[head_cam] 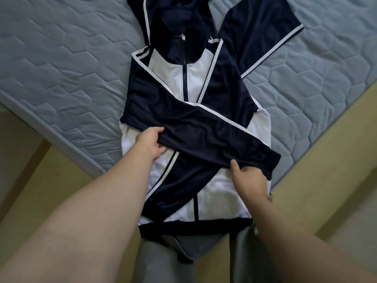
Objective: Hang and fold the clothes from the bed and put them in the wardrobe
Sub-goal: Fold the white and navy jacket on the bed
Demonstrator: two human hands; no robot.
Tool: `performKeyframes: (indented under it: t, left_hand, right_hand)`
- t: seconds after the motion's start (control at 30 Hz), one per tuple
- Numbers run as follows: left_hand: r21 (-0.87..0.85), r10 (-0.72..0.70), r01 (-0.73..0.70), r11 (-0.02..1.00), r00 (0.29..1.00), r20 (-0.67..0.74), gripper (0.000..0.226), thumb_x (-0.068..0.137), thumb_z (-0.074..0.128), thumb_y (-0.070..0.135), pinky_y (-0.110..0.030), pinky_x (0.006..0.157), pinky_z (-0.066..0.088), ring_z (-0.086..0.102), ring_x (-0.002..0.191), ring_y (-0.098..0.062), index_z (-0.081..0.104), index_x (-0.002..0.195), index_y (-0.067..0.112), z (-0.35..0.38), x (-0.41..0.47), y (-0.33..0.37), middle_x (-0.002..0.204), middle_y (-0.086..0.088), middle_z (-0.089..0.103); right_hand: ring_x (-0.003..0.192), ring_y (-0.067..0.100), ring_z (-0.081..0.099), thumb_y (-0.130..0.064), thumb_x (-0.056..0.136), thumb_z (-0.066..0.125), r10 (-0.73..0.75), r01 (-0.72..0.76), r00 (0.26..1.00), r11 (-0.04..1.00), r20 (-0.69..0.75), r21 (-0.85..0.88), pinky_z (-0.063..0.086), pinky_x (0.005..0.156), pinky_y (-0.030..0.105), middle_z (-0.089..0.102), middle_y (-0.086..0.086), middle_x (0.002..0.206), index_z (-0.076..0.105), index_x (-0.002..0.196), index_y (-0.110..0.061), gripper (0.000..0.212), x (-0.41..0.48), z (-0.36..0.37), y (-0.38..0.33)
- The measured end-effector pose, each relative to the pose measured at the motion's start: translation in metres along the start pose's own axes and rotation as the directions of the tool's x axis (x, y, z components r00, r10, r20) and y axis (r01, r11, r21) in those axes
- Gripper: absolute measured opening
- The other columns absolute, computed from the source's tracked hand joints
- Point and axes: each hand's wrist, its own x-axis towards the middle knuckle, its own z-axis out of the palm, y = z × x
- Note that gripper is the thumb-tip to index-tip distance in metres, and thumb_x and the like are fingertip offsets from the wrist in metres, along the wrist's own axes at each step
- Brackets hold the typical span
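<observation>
A navy and white zip-up track jacket [195,82] lies front side up on the corner of the bed, zipped shut. One navy sleeve [204,137] with a white stripe is folded across the chest. My left hand [152,141] pinches that sleeve's lower edge near its left end. My right hand [248,178] grips the sleeve near the cuff, fingers tucked under the cloth. The other sleeve [263,35] lies spread out to the upper right.
The grey quilted mattress [61,64] reaches its corner right in front of me, with bare yellowish floor [51,180] on both sides. More navy cloth with white trim [142,9] lies at the top edge. My grey-trousered legs [163,262] stand against the corner.
</observation>
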Motion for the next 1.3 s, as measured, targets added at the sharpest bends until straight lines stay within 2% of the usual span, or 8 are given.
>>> performKeyframes:
  t: [0.1,0.27,0.43,0.6,0.83,0.93,1.1,1.3]
  left_hand:
    - [0.073,0.01,-0.008,0.997,1.0,-0.027,0.034,0.098,0.052,-0.001,-0.051,0.083,0.058,0.068,0.105,-0.032,0.056,0.13,0.005,-0.002,0.012,-0.003,0.121,-0.017,0.068]
    - [0.099,0.063,-0.057,0.993,0.996,-0.057,0.033,0.096,0.061,0.004,-0.049,0.082,0.059,0.07,0.1,-0.03,0.059,0.129,0.007,-0.008,0.017,-0.004,0.118,-0.014,0.07]
    - [0.42,0.094,-0.092,0.903,0.995,0.016,0.037,0.08,0.084,0.028,-0.036,0.072,0.058,0.074,0.084,-0.018,0.062,0.108,0.019,-0.017,0.0,-0.035,0.097,0.0,0.077]
    - [0.482,0.068,-0.072,0.873,0.997,0.026,0.029,0.082,0.082,0.019,-0.038,0.092,0.056,0.073,0.096,-0.02,0.068,0.107,0.016,-0.035,0.003,-0.07,0.101,0.0,0.077]
    - [0.597,0.279,-0.148,0.788,0.951,-0.134,0.017,0.08,0.079,0.013,-0.015,0.048,0.048,0.068,0.064,-0.008,0.067,0.087,0.023,-0.034,0.008,-0.072,0.093,0.002,0.075]
    - [0.646,0.404,-0.089,0.758,0.842,-0.358,0.045,0.075,0.076,0.032,-0.03,0.062,0.053,0.066,0.079,-0.022,0.056,0.111,0.014,-0.024,-0.002,-0.048,0.111,-0.004,0.067]
    - [0.789,0.694,-0.203,0.579,0.63,-0.348,0.048,0.083,0.068,0.036,-0.047,0.097,0.047,0.059,0.111,-0.037,0.047,0.121,0.015,0.01,0.001,0.024,0.136,-0.012,0.046]
    - [0.884,0.834,-0.346,0.313,0.545,-0.082,0.051,0.094,0.06,0.043,-0.042,0.096,0.044,0.057,0.118,-0.037,0.049,0.131,0.01,0.068,0.03,0.131,0.14,-0.012,0.045]
  right_hand:
    - [0.098,0.033,0.053,-0.036,0.087,0.065,-0.435,0.314,0.838,0.879,-0.331,-0.36,0.041,0.082,0.044,0.058,0.005,0.1,0.058,0.091,-0.016,0.021,0.012,-0.008,-0.011]
    - [0.123,0.03,0.043,-0.019,0.079,0.056,-0.533,0.358,0.842,0.664,-0.079,-0.657,0.031,0.097,0.047,0.054,0.003,0.128,0.047,0.135,-0.021,0.056,0.046,-0.024,-0.021]
    - [0.073,0.02,0.049,-0.034,0.076,0.051,-0.149,0.268,0.963,0.647,0.226,-0.714,0.036,0.076,0.036,0.052,-0.002,0.085,0.049,0.076,-0.025,0.01,0.049,-0.037,-0.025]
    - [0.062,0.023,0.059,-0.011,0.071,0.065,0.176,0.273,0.851,0.657,0.495,-0.703,0.043,0.049,0.025,0.062,0.008,0.077,0.059,0.075,-0.01,0.008,0.042,-0.034,-0.017]
    - [0.086,0.028,0.056,-0.017,0.086,0.055,0.137,0.42,0.851,0.403,0.508,-0.813,0.051,0.079,0.033,0.058,0.008,0.095,0.062,0.096,-0.009,0.015,0.047,-0.025,-0.009]
    - [0.096,0.029,0.061,-0.025,0.085,0.06,0.209,0.443,0.844,0.248,0.494,-0.862,0.053,0.088,0.038,0.056,0.004,0.099,0.062,0.103,-0.018,0.02,0.046,-0.023,-0.035]
    - [0.117,0.03,0.058,-0.031,0.088,0.056,-0.235,0.38,0.922,0.39,0.309,-0.839,0.046,0.089,0.04,0.061,0.003,0.123,0.06,0.121,-0.02,0.036,0.072,-0.035,-0.14]
    - [0.113,0.034,0.056,-0.031,0.095,0.055,-0.445,0.437,0.893,0.892,-0.059,-0.119,0.039,0.083,0.034,0.04,0.014,0.14,0.044,0.133,-0.011,0.044,0.128,-0.03,-0.268]
